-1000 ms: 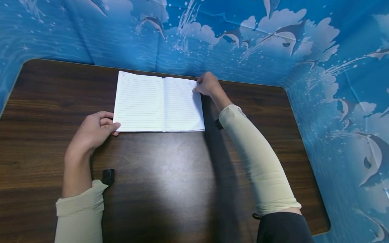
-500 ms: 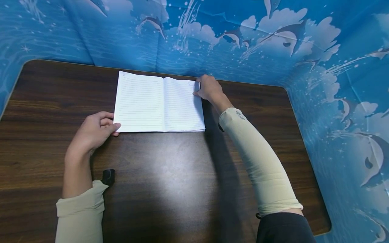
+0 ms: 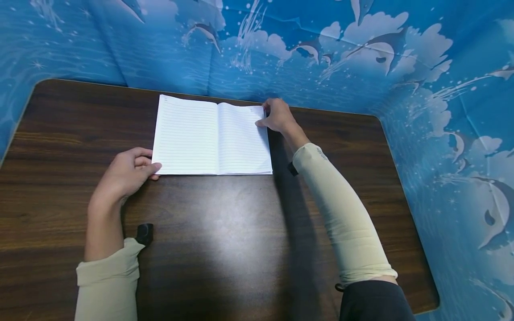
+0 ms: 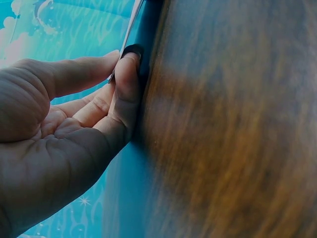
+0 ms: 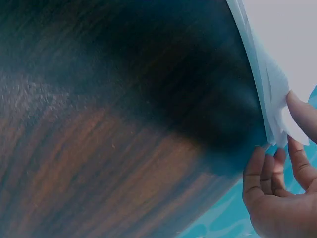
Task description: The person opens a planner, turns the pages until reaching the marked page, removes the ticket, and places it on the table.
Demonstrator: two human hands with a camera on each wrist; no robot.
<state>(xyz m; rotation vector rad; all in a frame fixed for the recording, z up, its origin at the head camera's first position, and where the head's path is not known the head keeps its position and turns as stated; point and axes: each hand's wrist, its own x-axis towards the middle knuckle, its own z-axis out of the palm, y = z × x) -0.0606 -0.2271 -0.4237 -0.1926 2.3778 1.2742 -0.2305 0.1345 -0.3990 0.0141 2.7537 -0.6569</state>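
An open notebook [image 3: 186, 138] with white lined pages lies near the table's far edge in the head view. At its near left corner, my left hand [image 3: 126, 171] pinches the notebook, thumb on top and fingers beneath. The left wrist view shows the thin edge of the notebook [image 4: 131, 25] between thumb and fingertips. My right hand [image 3: 279, 117] is at the far right corner. In the right wrist view, its thumb and index finger pinch a curled page [image 5: 282, 111], lifted from the pages below. The other fingers of the right hand [image 5: 282, 203] are bent beside the corner.
The dark wood-grain table [image 3: 225, 249] has rounded corners. A blue dolphin-print curtain [image 3: 257, 53] hangs right behind its far edge and along the right side. Black straps or devices [image 3: 145, 234] sit at the wrists, over pale sleeves [image 3: 341, 209].
My right hand has shifted slightly right and toward me at the page corner, its thumb and index finger a little further apart. My left hand keeps its pinch in place.
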